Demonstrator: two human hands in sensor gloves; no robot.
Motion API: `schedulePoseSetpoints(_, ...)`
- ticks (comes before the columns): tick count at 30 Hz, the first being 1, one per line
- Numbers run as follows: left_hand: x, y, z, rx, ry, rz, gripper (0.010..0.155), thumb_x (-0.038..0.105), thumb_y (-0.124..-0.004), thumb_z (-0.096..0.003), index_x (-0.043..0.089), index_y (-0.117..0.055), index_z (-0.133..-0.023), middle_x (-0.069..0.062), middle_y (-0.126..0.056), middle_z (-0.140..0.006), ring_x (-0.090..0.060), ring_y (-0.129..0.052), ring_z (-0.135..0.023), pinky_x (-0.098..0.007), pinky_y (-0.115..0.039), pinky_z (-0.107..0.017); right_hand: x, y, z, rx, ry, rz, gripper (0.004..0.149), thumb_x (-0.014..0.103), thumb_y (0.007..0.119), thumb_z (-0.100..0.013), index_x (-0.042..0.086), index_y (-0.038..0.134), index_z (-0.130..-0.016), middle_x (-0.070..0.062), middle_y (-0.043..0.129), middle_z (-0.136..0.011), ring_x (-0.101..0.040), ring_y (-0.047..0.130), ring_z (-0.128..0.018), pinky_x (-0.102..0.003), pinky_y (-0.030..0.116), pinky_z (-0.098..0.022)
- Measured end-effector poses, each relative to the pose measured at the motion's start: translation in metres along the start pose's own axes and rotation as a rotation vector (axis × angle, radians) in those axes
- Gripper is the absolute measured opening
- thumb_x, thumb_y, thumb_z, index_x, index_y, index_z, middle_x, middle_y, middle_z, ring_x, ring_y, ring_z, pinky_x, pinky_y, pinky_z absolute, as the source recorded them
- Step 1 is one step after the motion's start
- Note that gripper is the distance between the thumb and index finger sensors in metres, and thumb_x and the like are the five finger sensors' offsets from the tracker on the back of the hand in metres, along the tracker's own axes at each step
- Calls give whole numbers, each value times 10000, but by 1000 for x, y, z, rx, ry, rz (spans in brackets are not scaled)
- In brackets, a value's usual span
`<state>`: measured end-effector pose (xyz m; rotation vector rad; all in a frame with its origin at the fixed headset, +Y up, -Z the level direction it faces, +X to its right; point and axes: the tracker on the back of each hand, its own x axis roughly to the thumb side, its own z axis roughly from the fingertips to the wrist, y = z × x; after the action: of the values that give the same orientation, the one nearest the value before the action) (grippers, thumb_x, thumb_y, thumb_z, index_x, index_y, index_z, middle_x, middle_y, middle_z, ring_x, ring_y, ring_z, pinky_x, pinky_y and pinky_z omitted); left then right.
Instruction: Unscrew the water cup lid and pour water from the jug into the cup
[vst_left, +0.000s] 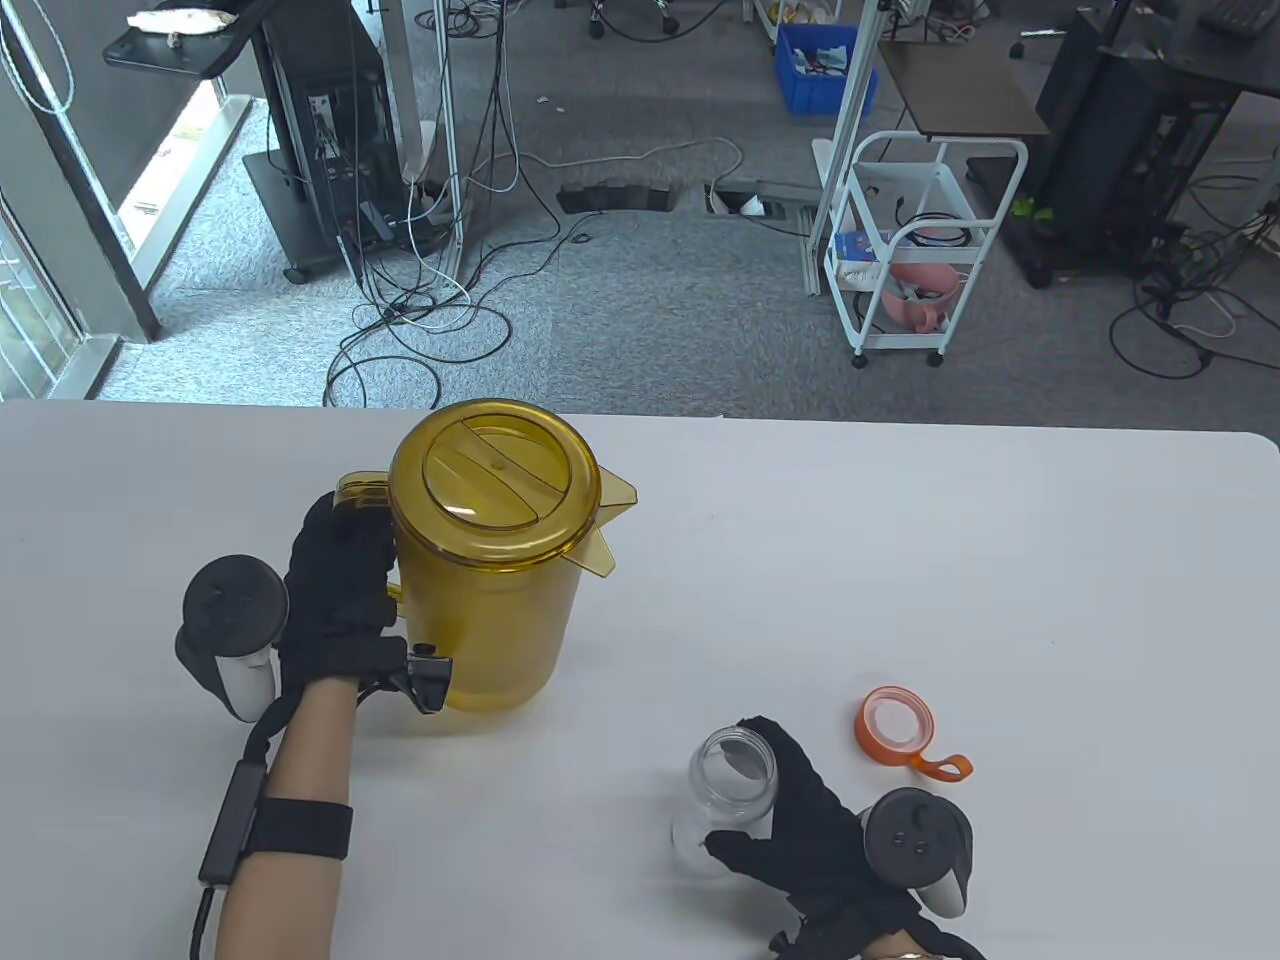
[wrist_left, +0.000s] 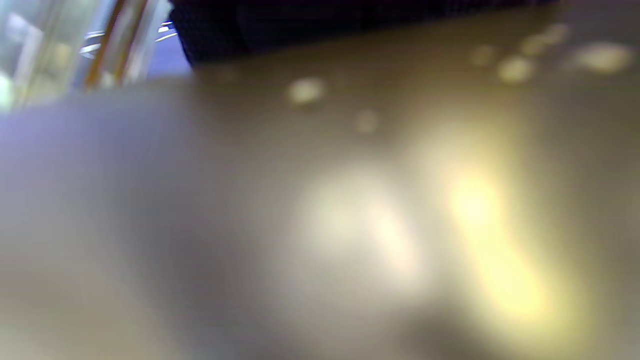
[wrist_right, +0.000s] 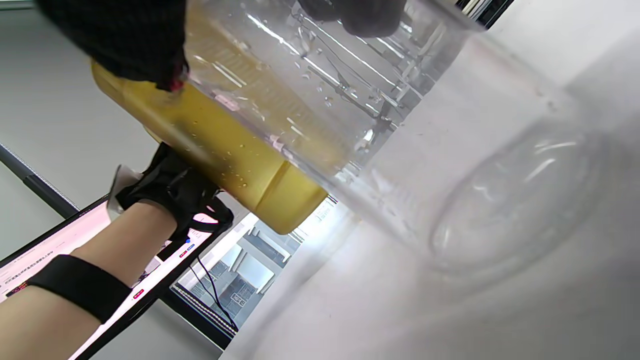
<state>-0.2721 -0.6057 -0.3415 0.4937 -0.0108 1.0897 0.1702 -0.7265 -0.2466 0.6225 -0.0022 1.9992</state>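
Observation:
A yellow translucent jug (vst_left: 490, 560) with its lid on stands upright, left of the table's middle. My left hand (vst_left: 340, 600) grips its handle. In the left wrist view the jug wall (wrist_left: 350, 210) fills the frame as a blur. A clear cup (vst_left: 730, 795) with no lid stands near the front edge. My right hand (vst_left: 800, 830) holds it from the right side, fingers curled round it. In the right wrist view the cup (wrist_right: 425, 150) is close up, with the jug (wrist_right: 225, 145) behind it. The orange lid (vst_left: 897, 725) with its loop lies on the table right of the cup.
The white table (vst_left: 1000, 560) spreads to the right and rear of the jug. Beyond its far edge is a carpeted floor with cables, a white cart (vst_left: 920, 250) and a blue crate (vst_left: 815, 65).

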Motion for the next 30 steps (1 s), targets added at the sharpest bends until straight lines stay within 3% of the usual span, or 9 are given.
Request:
schedulePoseSetpoints(4, 36, 14, 14, -20, -50, -77, 391, 661, -542, -620, 361, -614, -861, 215, -797, -627, -17, -891, -489, -330, -795, -691, 0, 0, 0, 0, 1, 4, 1003, 533, 860, -423, 135, 238, -1102, -169, 411, -1154, -396, 564, -1061, -687, 382, -705)
schedulePoseSetpoints(9, 68, 27, 40, -124, -107, -189, 389, 663, -529, -638, 365, -593, -879, 219, -783, -652, -11, -883, -515, -327, -781, -711, 0, 0, 0, 0, 5, 5, 1001, 536, 858, -423, 138, 239, -1102, -166, 412, -1154, -394, 565, -1061, -687, 384, -704)
schedulePoseSetpoints(14, 80, 32, 69, -155, -127, -237, 389, 660, -532, -640, 360, -597, -878, 216, -785, -649, -14, -883, -510, -330, -782, -705, 0, 0, 1, 1, 8, 8, 1002, 537, 857, -423, 137, 238, -1102, -168, 410, -1155, -395, 564, -1062, -687, 384, -704)
schedulePoseSetpoints(22, 87, 20, 98, -245, -162, -353, 389, 655, -534, -643, 353, -600, -879, 209, -787, -648, -18, -884, -502, -336, -782, -697, -1, 0, 1, 2, 15, 16, 1000, 540, 853, -423, 139, 238, -1102, -164, 411, -1155, -393, 564, -1063, -686, 386, -705)
schedulePoseSetpoints(30, 100, 3, 106, -265, -198, -472, 388, 643, -535, -648, 338, -610, -875, 201, -794, -639, -21, -893, -486, -347, -793, -674, -1, 1, 1, 2, 17, 18, 999, 543, 851, -423, 139, 240, -1102, -165, 413, -1154, -394, 563, -1063, -686, 386, -705)
